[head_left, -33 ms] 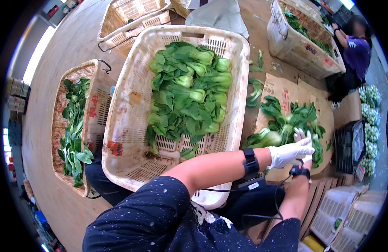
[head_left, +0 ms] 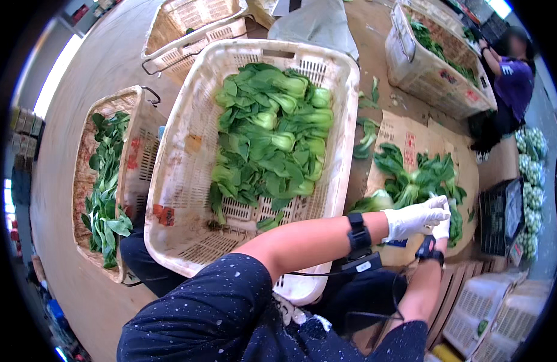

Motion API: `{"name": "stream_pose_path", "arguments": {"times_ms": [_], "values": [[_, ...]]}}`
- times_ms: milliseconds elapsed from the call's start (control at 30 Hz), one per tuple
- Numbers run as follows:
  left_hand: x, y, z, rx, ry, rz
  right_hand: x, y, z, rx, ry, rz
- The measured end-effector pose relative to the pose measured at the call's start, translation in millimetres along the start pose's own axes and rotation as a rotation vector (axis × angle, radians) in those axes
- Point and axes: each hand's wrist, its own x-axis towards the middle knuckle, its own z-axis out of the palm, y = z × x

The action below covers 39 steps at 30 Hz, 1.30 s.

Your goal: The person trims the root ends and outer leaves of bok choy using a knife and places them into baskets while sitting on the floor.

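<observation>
My left hand (head_left: 413,221), in a white glove, reaches across to the right with its fingers drawn together. Right beside it, my gloved right hand (head_left: 441,228) has its fingers closed in against the left fingertips. Whatever lies between the fingers is hidden or too small to name. Just beyond both hands, leafy bok choy (head_left: 414,181) lies in a loose pile on a brown paper sheet (head_left: 392,128). A large white plastic crate (head_left: 191,123) in front of me holds several bok choy heads (head_left: 278,142), stems mostly toward the right.
To the left stands a narrower crate (head_left: 140,142) of loose leaves; another crate (head_left: 170,24) is behind. A co-worker (head_left: 512,84) is beside a far-right crate (head_left: 411,72). A black crate (head_left: 497,211) and stacked white crates (head_left: 480,301) stand at right. Leaf scraps (head_left: 366,139) litter the floor.
The right hand's spread fingers have come down and closed near the left hand's fingertips. The left hand has barely moved; the crate's contents look the same.
</observation>
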Motion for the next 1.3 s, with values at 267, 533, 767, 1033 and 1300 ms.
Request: {"name": "stream_pose_path", "arguments": {"times_ms": [267,533,767,1033,1300], "values": [[-95.5,174.9,-262.3,1.33,1.319,0.734,-67.4,-62.8,57.8,0.786,-0.207,-0.096],[-72.2,227.7,-330.0,2.212,1.225,-0.448,-87.7,-28.0,141.7,0.199,-0.121,-0.169],[-104.1,231.7,-332.5,2.196,1.227,-0.25,-92.6,-32.8,149.2,0.198,-0.162,-0.214],[-91.3,251.0,-316.2,2.343,1.055,-0.681,9.7,13.7,125.2,-0.422,-0.043,-0.142],[-114.9,240.7,-308.4,2.677,1.029,-0.234,192.0,146.6,170.6,-1.73,-0.37,-0.564]]}}
